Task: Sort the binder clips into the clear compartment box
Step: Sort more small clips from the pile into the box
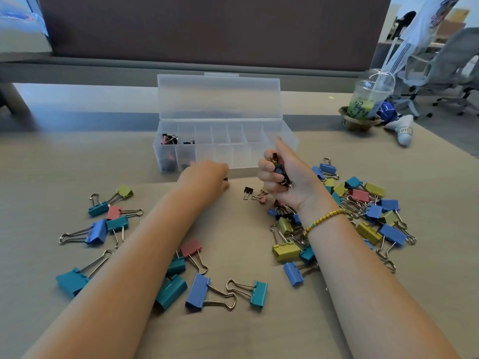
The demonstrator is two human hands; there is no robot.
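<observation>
Right hand [281,172] grips small clips [278,169] — box [223,151] open.

Plastic drink cup [371,98] w/ straw on desk's [77,156] far right, white shuttlecock [401,128] beside it, office chair [451,71] behind.

Scattered binder clips [197,291] before open compartment box [220,149]

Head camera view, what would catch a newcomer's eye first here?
Colourful binder clips lie scattered over the table, heaped thickest near the right forearm. The right hand holds a fistful of small clips in front of the clear compartment box, lid up, with clips only in its two leftmost compartments.
</observation>
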